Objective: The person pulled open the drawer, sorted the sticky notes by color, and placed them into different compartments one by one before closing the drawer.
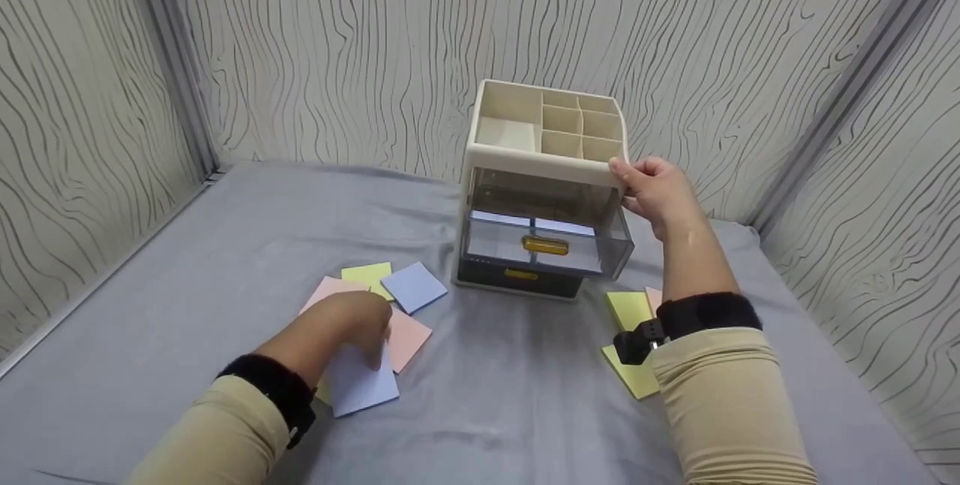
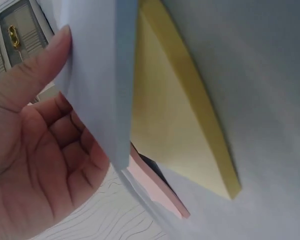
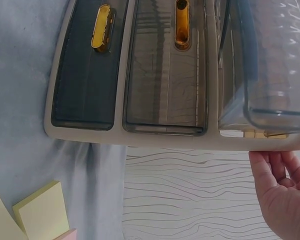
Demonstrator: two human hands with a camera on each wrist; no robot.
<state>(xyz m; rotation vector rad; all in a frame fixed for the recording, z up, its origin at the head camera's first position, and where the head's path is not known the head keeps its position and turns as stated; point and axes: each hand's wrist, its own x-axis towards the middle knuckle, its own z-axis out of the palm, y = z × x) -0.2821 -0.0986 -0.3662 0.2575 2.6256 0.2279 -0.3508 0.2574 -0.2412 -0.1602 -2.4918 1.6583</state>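
My left hand [image 1: 349,323] holds a blue sticky note pad [image 1: 365,386]; in the left wrist view the thumb lies on its face and the fingers curl behind it. A yellow pad [image 2: 180,110] and a pink pad [image 2: 157,185] show beyond it. On the right, a cream desktop organizer [image 1: 551,158] stands upright. Its smoky top drawer [image 1: 499,245] is pulled out, with blue pads [image 1: 564,227] inside. My right hand [image 1: 664,196] grips the organizer's upper right front corner, thumb at the top rim and fingers against the side.
Around the left hand lie more pads: a yellow one [image 1: 367,275], a blue one [image 1: 414,287] and a pink one [image 1: 409,336]. Yellow pads [image 1: 630,311] lie near the right forearm. Grey cloth [image 1: 495,387] covers the table. Patterned panels [image 1: 375,42] stand behind.
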